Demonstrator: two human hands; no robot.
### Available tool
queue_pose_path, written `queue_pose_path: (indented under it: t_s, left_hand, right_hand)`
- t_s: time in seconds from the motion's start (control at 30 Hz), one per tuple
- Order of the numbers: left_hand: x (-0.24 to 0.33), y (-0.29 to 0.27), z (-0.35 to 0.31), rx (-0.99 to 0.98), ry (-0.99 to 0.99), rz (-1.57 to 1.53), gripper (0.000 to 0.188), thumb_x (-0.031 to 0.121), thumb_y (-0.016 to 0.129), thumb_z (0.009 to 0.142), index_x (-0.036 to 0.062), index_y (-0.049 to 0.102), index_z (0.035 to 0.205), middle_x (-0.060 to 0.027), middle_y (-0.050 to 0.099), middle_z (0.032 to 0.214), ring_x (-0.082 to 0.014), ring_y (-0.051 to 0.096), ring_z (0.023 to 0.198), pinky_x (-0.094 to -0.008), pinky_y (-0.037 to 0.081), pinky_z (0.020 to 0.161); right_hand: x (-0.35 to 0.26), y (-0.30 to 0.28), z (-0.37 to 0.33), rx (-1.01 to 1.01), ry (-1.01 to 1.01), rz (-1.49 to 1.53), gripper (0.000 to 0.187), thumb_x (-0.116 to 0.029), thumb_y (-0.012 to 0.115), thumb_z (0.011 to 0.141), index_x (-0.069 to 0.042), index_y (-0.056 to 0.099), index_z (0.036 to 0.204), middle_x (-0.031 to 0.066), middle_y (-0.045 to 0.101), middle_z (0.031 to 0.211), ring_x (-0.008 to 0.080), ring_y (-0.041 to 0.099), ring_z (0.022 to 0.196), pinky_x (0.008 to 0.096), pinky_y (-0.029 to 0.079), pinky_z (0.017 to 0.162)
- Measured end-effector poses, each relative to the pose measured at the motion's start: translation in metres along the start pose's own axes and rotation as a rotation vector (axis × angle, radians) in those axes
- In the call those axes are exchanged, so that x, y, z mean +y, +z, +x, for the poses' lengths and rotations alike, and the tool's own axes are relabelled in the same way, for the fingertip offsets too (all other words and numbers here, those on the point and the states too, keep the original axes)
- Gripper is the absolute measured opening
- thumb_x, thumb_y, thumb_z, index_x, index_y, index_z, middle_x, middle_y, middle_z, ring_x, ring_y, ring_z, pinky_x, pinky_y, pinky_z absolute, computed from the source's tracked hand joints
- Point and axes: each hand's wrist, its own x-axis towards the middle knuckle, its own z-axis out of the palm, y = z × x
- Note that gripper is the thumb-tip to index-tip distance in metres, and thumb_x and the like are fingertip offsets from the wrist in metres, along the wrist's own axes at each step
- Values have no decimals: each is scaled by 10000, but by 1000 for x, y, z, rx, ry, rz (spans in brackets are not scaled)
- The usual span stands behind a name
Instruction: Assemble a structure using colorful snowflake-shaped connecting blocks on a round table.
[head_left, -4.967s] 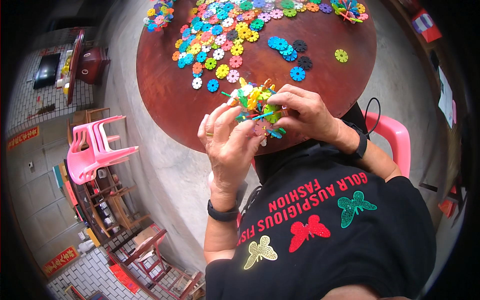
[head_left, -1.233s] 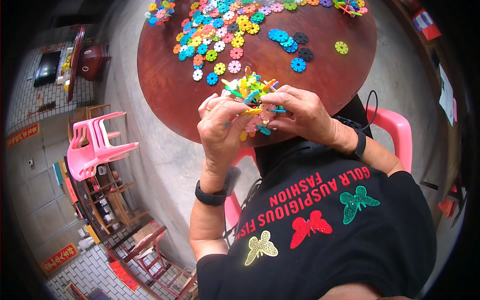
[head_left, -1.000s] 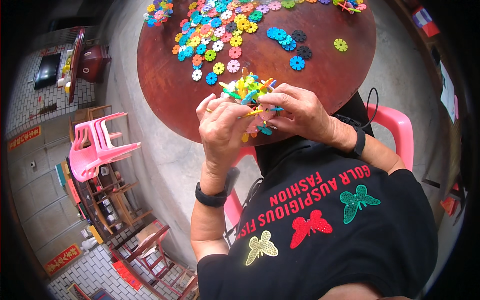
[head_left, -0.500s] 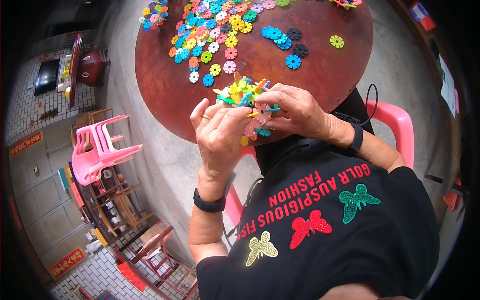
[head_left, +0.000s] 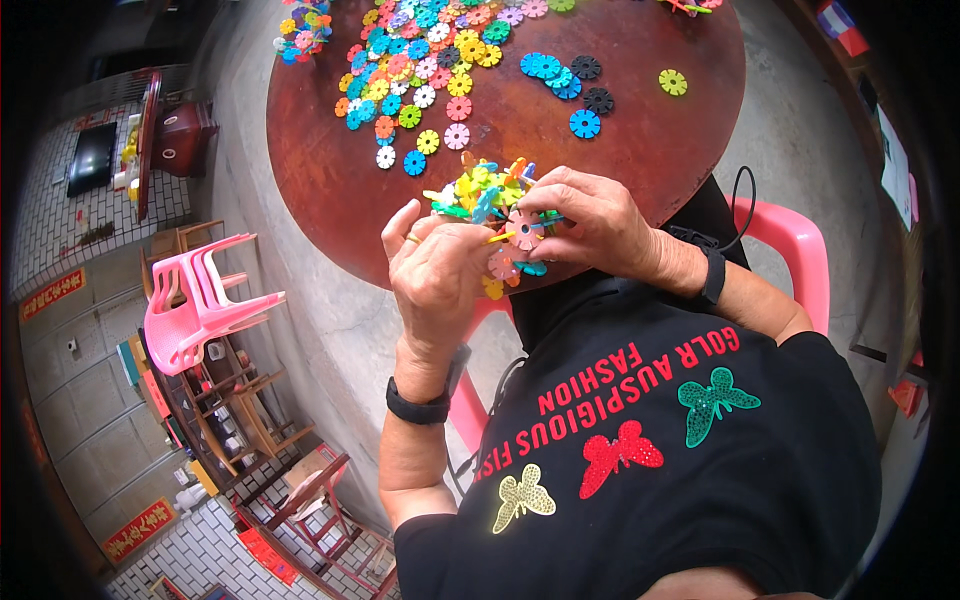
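Between my hands, at the near edge of the round table, is a ball-shaped cluster of interlocking plastic discs in yellow, green, orange, blue and pink. A pink notched disc on its near side faces me. My left hand is closed on the cluster's left side, its thumb and forefinger pinching a yellow disc seen edge-on. My right hand grips the right side, with fingers at a blue disc seen edge-on beside the pink one. The fingertips partly hide the joints between discs.
Loose notched discs of many colours spread over the brown-red table. Blue discs, black discs and one yellow-green disc lie farther right. Another built cluster sits at the far left rim. Pink chairs are stacked at left.
The cluster has turned slightly in my hands, so the pink disc faces me more squarely. Both hands keep their hold in nearly the same place.
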Motion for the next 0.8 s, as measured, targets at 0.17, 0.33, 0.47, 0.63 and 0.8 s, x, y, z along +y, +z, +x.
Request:
queue_pose_path:
  t_s: [0.17, 0.33, 0.47, 0.63, 0.8]
  left_hand:
    - [3, 2, 0, 21, -14, 20, 84, 85, 728, 768, 98, 690, 841, -17, 687, 782, -222, 658, 806, -416, 389, 1006]
    - [4, 8, -2, 61, 8, 37, 98, 68, 720, 746, 84, 682, 834, -28, 682, 778, -230, 661, 788, -422, 432, 969]
    - [5, 6, 1, 35, 50, 4, 83, 75, 719, 767, 53, 669, 830, -49, 670, 765, -242, 658, 771, -422, 466, 932]
    - [7, 4, 9, -32, 88, -25, 81, 74, 713, 790, 28, 661, 831, -75, 658, 754, -260, 651, 753, -412, 476, 913]
    - [11, 4, 12, -51, 125, 17, 117, 64, 684, 714, 71, 617, 810, -44, 601, 699, -230, 639, 740, -399, 479, 914]
  right_hand:
    - [3, -2, -2, -46, -15, 35, 443, -184, 840, 702, -32, 639, 1067, 123, 662, 934, 280, 673, 859, 342, 556, 715]
    - [6, -3, -4, -73, -8, 67, 412, -170, 833, 712, -28, 640, 1046, 106, 663, 889, 276, 674, 833, 346, 554, 703]
    - [7, 0, -4, -25, -48, 99, 341, -237, 798, 748, -65, 626, 987, 72, 634, 821, 260, 655, 755, 344, 535, 647]
    - [9, -2, -6, -48, -62, 100, 356, -229, 800, 747, -55, 616, 998, 74, 631, 834, 263, 655, 752, 341, 537, 642]
    - [9, -4, -6, -81, -90, 91, 362, -225, 794, 754, -49, 605, 1009, 83, 626, 845, 274, 654, 755, 352, 543, 649]
